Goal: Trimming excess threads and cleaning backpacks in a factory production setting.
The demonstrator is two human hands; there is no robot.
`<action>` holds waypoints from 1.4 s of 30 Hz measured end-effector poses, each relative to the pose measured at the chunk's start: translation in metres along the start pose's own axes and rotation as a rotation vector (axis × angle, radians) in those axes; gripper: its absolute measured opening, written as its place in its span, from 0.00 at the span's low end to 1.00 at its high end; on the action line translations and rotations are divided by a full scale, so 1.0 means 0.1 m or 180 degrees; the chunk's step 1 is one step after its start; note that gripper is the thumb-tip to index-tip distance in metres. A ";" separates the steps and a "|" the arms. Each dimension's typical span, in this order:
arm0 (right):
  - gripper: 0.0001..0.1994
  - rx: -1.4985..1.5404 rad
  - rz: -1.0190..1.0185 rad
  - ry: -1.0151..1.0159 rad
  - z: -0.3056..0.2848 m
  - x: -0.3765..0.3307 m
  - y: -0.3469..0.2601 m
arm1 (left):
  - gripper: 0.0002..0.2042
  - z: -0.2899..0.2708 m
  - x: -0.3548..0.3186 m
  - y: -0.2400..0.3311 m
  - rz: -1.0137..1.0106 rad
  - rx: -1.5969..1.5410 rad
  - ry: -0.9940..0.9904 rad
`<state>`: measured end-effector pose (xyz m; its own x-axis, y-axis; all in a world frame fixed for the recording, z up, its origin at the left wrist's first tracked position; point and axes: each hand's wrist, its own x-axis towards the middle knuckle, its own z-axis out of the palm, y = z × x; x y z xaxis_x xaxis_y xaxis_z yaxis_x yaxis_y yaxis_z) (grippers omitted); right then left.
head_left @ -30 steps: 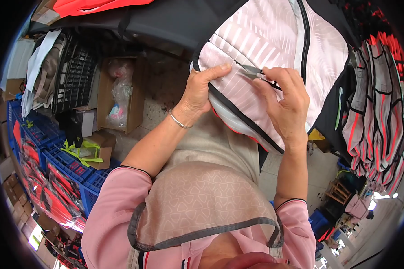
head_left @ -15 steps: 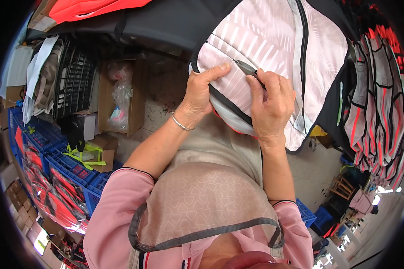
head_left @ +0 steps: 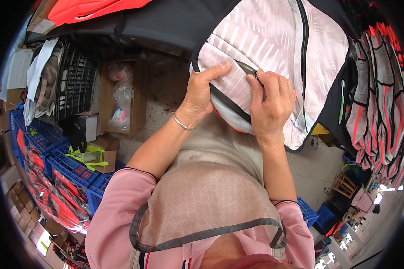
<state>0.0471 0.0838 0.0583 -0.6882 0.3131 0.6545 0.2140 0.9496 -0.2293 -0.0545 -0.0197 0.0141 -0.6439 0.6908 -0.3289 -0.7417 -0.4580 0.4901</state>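
Observation:
A pale pink patterned fabric piece (head_left: 274,33) with black edging lies over the dark table edge in front of me. My left hand (head_left: 201,87) grips its near left border, thumb on top and fingers underneath, out of sight. In my right hand (head_left: 271,98) are small thread snips (head_left: 246,68), pinched between thumb and fingers. Their dark pointed blades reach up and left, resting on or just over a seam near my left thumb. My right hand hides the snips' handle. A black strip (head_left: 303,49) runs down the fabric's right part, with a small white label (head_left: 303,122) near its lower end.
Striped fabric pieces (head_left: 384,103) hang in a bunch at the right. At the left stand a black crate (head_left: 76,80), a cardboard box (head_left: 104,98) with plastic bags in it, and blue crates (head_left: 67,161). Orange-red fabric (head_left: 94,10) lies on the dark table (head_left: 166,27) at upper left.
The snips have turned slightly in my right hand, so their blades look narrower. Both hands stay in nearly the same place on the fabric.

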 end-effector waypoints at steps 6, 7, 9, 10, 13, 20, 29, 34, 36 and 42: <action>0.09 0.1369 0.1425 -0.0371 -0.07 0.04 0.02 | 0.17 0.01 0.01 0.02 -0.0012 0.0018 0.0036; 0.09 0.1393 0.1330 -0.0346 -0.08 0.04 0.03 | 0.17 0.01 0.00 0.02 -0.0016 0.0011 0.0031; 0.08 0.1440 0.1142 -0.0299 -0.10 0.05 0.05 | 0.17 0.02 0.01 0.02 -0.0027 -0.0020 -0.0072; 0.08 0.1440 0.1143 -0.0304 -0.10 0.07 0.05 | 0.17 0.01 0.00 0.02 -0.0027 -0.0023 -0.0067; 0.09 0.0779 0.0499 -0.0315 -0.08 0.11 0.04 | 0.17 0.00 0.00 0.02 -0.0051 -0.0032 -0.0067; 0.09 0.0974 0.0769 -0.0463 -0.09 0.12 0.07 | 0.17 0.00 0.01 0.00 -0.0023 0.0026 -0.0028; 0.08 0.0882 0.0588 -0.0560 -0.06 0.20 0.07 | 0.15 0.00 0.01 0.01 0.0028 0.0046 0.0029; 0.08 0.0677 0.0154 -0.0607 -0.02 0.22 0.16 | 0.15 -0.04 0.02 0.01 0.0065 0.0177 0.0104; 0.09 0.0768 0.0583 -0.0608 0.01 0.25 0.24 | 0.14 -0.04 0.12 0.09 0.0386 0.0474 0.0118; 0.12 0.1723 0.2096 -0.0008 0.46 0.08 0.66 | 0.22 -0.20 0.13 0.30 0.0237 0.0394 -0.0078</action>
<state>0.0239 0.1483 0.0152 -0.5413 0.7978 0.2655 0.2106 0.4343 -0.8758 -0.0889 -0.0352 0.0079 -0.6903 0.6717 -0.2690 -0.6623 -0.4369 0.6086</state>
